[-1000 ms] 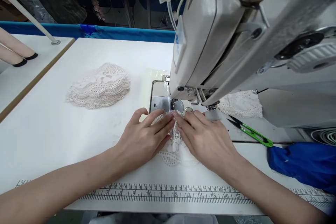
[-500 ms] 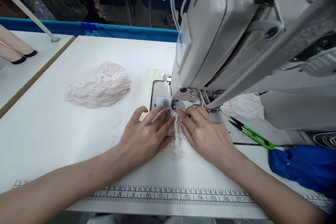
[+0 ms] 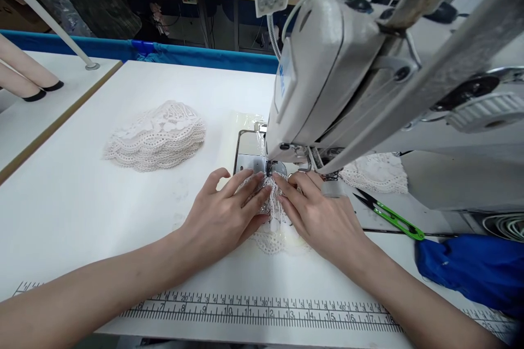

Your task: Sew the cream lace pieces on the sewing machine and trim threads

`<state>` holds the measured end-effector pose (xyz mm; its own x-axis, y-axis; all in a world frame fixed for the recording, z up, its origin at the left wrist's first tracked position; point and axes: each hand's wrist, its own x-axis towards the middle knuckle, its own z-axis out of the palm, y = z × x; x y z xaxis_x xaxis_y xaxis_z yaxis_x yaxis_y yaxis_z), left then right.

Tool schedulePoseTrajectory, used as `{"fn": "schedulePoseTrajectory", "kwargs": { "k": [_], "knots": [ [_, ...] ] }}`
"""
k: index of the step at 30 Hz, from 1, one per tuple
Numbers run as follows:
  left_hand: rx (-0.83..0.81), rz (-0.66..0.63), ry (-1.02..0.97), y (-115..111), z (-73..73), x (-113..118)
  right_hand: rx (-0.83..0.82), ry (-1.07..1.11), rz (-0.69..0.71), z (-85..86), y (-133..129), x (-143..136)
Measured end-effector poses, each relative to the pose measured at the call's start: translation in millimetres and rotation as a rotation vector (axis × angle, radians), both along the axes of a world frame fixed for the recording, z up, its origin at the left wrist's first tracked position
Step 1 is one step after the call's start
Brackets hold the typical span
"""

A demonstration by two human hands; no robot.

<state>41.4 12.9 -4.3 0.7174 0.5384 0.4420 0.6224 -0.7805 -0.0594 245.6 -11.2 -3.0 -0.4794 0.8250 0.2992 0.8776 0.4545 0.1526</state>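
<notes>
I have both hands down in front of the sewing machine [image 3: 315, 65], with a piece of white lace [image 3: 271, 242] under my fingers, just in front of the presser foot [image 3: 269, 168]. The fingers of my left hand [image 3: 225, 212] are spread and lie over the lace from the left; those of my right hand [image 3: 323, 215] come in from the other side, bent a little more. The lace runs in folds through the narrow gap between my fingertips, and its scalloped edge fans out toward me on the white desk [image 3: 82, 218]. I press on it from above, but whether any fingertip also pinches it, I cannot tell. The metal needle plate [image 3: 250, 162] shows just beyond my left fingers. Off to my left, well apart from my hand, sits a stack of lace pieces [image 3: 158, 139], with the scalloped edges layered. To my right, another bit of lace [image 3: 376, 172] lies partly under the machine's arm, the green-handled snips [image 3: 395, 218] near it, their blades pointing toward my right hand, and a crumpled blue cloth [image 3: 462, 272] beside the handle end. A printed ruler scale [image 3: 254, 313] runs along the edge nearest me, beneath my forearms.
</notes>
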Motion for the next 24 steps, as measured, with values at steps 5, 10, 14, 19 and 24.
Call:
{"fn": "schedulePoseTrajectory", "kwargs": {
  "k": [5,10,14,19,24],
  "knots": [
    [0.003,0.0,-0.008,1,0.6,0,0.016,-0.009,-0.007,-0.8,0,1],
    [0.003,0.004,-0.001,3,-0.9,0,0.046,-0.009,0.003,-1.3,1,1],
    [-0.011,0.015,0.0,5,-2.1,-1,0.063,-0.013,-0.011,-2.9,4,2],
    [-0.009,0.017,-0.003,9,-2.3,0,0.07,-0.029,-0.022,-5.5,6,2],
    [-0.017,0.021,0.016,6,1.0,-1,0.083,0.001,-0.017,6.2,5,7]
  ]
}}
